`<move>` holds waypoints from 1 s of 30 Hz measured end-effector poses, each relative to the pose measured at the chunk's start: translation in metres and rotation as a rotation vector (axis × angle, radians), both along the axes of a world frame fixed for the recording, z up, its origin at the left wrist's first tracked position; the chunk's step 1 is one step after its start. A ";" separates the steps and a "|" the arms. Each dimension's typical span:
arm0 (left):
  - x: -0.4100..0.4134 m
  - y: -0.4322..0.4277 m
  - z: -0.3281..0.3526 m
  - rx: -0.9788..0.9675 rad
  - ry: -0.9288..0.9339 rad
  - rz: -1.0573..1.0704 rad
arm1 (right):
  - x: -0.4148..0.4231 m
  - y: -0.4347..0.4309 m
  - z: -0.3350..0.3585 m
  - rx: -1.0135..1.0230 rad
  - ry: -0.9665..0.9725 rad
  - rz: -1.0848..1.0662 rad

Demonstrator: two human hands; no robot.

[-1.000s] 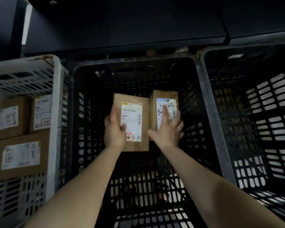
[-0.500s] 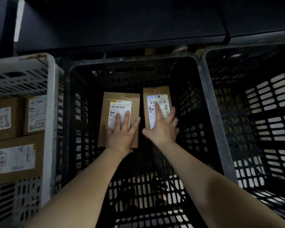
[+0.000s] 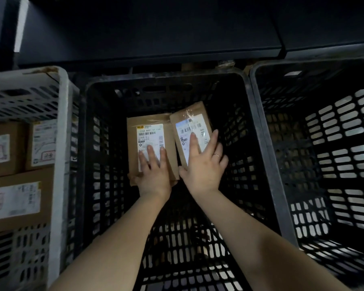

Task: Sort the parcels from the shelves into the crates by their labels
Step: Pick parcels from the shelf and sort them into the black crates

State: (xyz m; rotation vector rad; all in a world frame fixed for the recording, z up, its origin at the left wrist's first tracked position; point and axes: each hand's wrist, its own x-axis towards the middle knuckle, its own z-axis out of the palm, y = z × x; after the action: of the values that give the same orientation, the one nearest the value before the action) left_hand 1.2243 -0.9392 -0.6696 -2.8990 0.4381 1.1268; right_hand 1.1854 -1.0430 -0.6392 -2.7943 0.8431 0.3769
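Two parcels down in the middle crate (image 3: 162, 77)
Left parcel (image 3: 149, 139) and right parcel (image 3: 189, 129) lie touching; left hand (image 3: 155, 175) and right hand (image 3: 202, 168) press them flat-fingered. The tilted right parcel could slip sideways once released

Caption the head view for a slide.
Left hand rests on the left parcel, right hand on the right parcel, both inside the middle crate; the white crate beside it holds more parcels.
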 end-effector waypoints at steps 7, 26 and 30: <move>-0.001 0.010 0.009 -0.009 -0.009 0.017 | 0.002 -0.005 -0.009 0.117 -0.129 -0.024; 0.014 0.002 -0.002 -0.117 -0.106 -0.004 | -0.006 -0.018 -0.022 0.778 -0.161 -0.380; 0.016 0.002 -0.004 -0.135 -0.157 -0.020 | 0.001 -0.012 -0.025 0.708 -0.127 -0.330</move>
State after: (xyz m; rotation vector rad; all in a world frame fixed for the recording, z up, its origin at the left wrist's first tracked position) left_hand 1.2400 -0.9370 -0.6734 -3.0606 0.5578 0.8914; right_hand 1.1867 -1.0548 -0.6643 -1.9725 0.8993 0.3494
